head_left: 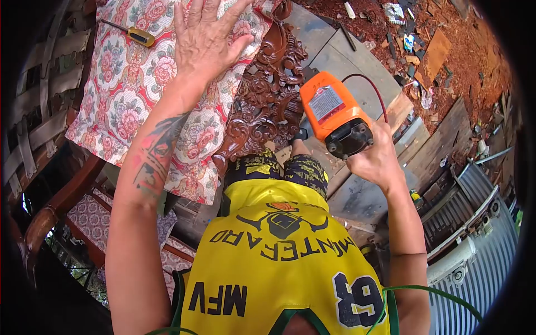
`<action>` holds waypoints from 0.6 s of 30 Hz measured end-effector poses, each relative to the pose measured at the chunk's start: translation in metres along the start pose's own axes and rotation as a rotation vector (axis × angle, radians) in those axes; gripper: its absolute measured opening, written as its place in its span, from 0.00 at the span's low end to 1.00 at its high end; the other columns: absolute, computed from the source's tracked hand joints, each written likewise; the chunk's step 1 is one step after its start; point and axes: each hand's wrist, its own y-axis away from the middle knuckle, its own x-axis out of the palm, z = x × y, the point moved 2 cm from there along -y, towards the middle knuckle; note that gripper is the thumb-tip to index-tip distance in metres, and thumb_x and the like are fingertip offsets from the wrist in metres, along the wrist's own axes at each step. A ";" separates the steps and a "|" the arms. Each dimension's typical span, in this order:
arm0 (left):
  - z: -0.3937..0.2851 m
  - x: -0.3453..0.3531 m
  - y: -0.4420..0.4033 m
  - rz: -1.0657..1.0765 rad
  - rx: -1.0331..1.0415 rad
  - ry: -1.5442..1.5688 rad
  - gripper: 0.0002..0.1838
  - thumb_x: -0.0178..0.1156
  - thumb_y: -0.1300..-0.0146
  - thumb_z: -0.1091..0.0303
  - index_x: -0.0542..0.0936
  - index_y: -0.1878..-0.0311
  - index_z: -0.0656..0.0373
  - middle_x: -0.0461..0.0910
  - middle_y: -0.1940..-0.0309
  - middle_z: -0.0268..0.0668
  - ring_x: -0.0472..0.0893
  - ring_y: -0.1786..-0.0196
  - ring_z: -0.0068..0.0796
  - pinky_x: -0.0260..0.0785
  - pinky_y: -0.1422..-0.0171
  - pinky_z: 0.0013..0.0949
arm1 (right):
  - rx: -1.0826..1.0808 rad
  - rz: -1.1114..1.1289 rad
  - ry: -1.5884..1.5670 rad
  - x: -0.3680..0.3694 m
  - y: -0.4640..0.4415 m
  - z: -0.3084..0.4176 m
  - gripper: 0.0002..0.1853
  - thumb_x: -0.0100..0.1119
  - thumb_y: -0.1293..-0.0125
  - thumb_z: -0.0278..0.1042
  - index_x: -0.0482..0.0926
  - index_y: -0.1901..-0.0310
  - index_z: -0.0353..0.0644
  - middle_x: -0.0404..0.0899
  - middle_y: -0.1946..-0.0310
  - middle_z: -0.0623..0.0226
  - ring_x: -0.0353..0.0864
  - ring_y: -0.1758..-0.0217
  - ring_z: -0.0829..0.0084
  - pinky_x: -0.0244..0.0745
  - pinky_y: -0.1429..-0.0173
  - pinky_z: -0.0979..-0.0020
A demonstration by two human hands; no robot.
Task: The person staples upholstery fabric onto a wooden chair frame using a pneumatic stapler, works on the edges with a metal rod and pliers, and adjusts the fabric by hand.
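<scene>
My left hand (206, 42) lies flat with fingers spread on a floral fabric (128, 120), red, cream and pink. A screwdriver (139, 37) with a yellow and black handle rests on the fabric, left of that hand. Beside the fabric's right edge runs a dark, glossy carved wooden frame (273, 100). My right hand (379, 159) is closed around an orange pneumatic staple gun (329, 106) with a black end cap and a white label. It is held up at the right of the carved wood; its grip is mostly hidden behind its body.
A thin dark red hose (375, 84) curves by the staple gun. Boards (354, 56) cover the ground, with reddish soil and scattered scraps (435, 56) beyond. Woven straps (42, 137) on a wooden frame stand at left. Corrugated metal (474, 285) lies at lower right.
</scene>
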 end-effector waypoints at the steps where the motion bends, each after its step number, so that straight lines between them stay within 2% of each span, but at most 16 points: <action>1: -0.002 0.002 0.000 0.003 -0.005 0.000 0.45 0.72 0.46 0.51 0.70 0.22 0.35 0.61 0.22 0.50 0.55 0.18 0.59 0.40 0.15 0.64 | 0.016 0.013 0.017 0.004 -0.003 0.001 0.34 0.66 0.50 0.21 0.79 0.36 0.40 0.87 0.62 0.46 0.87 0.58 0.42 0.81 0.54 0.56; 3: -0.002 0.004 -0.001 -0.010 -0.044 0.001 0.44 0.73 0.45 0.51 0.70 0.22 0.34 0.61 0.22 0.50 0.54 0.18 0.58 0.39 0.15 0.63 | 0.021 0.046 0.075 0.009 -0.007 -0.002 0.37 0.67 0.51 0.22 0.78 0.34 0.43 0.86 0.61 0.45 0.85 0.55 0.40 0.80 0.52 0.52; 10: -0.003 0.003 0.001 -0.007 -0.070 -0.013 0.45 0.72 0.44 0.51 0.69 0.21 0.33 0.59 0.21 0.49 0.51 0.17 0.57 0.36 0.14 0.64 | -0.065 0.054 0.102 0.016 -0.022 0.009 0.35 0.66 0.47 0.27 0.77 0.32 0.45 0.86 0.59 0.47 0.85 0.55 0.41 0.80 0.51 0.51; 16: 0.002 0.005 0.002 -0.030 -0.078 0.007 0.38 0.63 0.32 0.48 0.65 0.19 0.34 0.56 0.19 0.51 0.50 0.16 0.56 0.34 0.14 0.65 | 0.053 0.196 0.199 0.013 -0.034 0.013 0.39 0.68 0.48 0.31 0.74 0.30 0.43 0.86 0.66 0.45 0.86 0.59 0.42 0.81 0.54 0.51; 18: 0.013 0.004 0.001 0.056 -0.067 0.164 0.35 0.56 0.27 0.46 0.65 0.19 0.35 0.57 0.18 0.50 0.52 0.15 0.53 0.36 0.14 0.63 | 0.035 0.173 0.185 0.015 -0.039 0.012 0.37 0.68 0.49 0.31 0.76 0.33 0.41 0.86 0.67 0.44 0.86 0.59 0.42 0.81 0.55 0.52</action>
